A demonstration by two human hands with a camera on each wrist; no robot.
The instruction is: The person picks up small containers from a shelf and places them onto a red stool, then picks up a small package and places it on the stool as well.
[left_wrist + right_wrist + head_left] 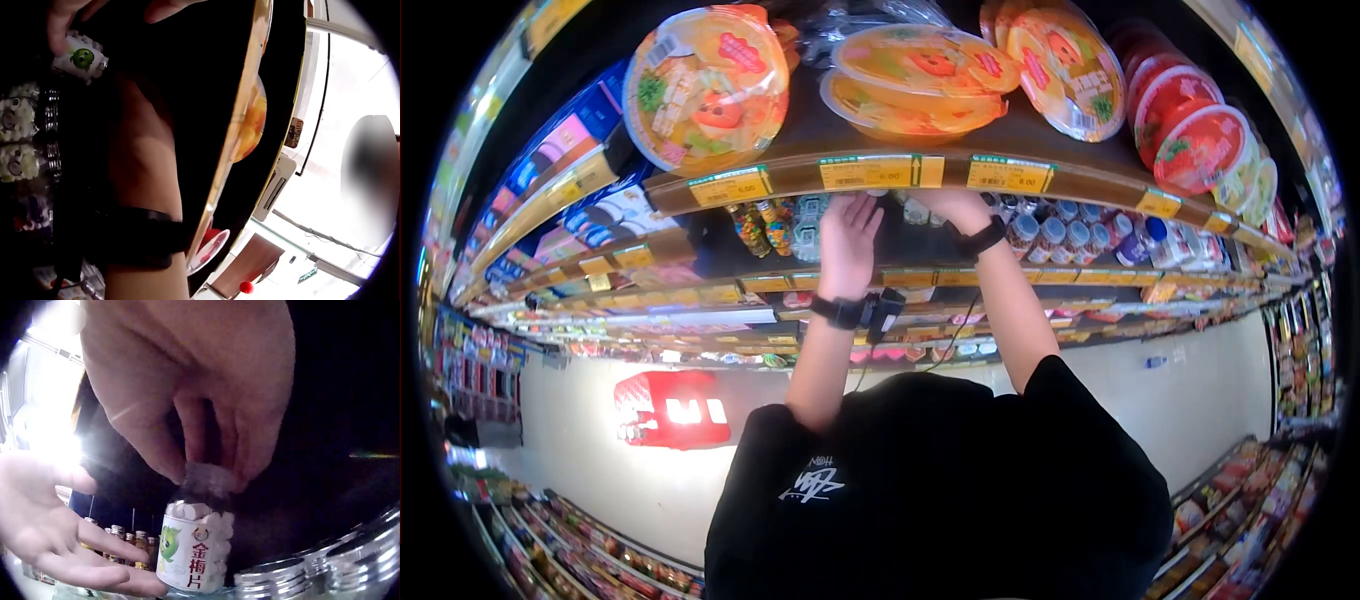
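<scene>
The right hand [187,394] pinches the cap end of a small clear bottle [194,550] from above, fingers curled round its top; the bottle hangs upright, its long axis vertical, packed with white tablets behind a label with a green cartoon figure. The left hand [62,531] lies open just beside it, palm turned toward the bottle, fingers straight, not touching it as far as I can see. So the bottle sits directly below the right hand, which has it, with the left hand waiting alongside. From the head view both hands reach up under the shelf edge [870,172] with its yellow price tags, into a dim row of bottles with silver caps [312,575]. On the shelf above lie round tubs of orange fruit jelly [705,85] and red strawberry tubs [1195,145].
</scene>
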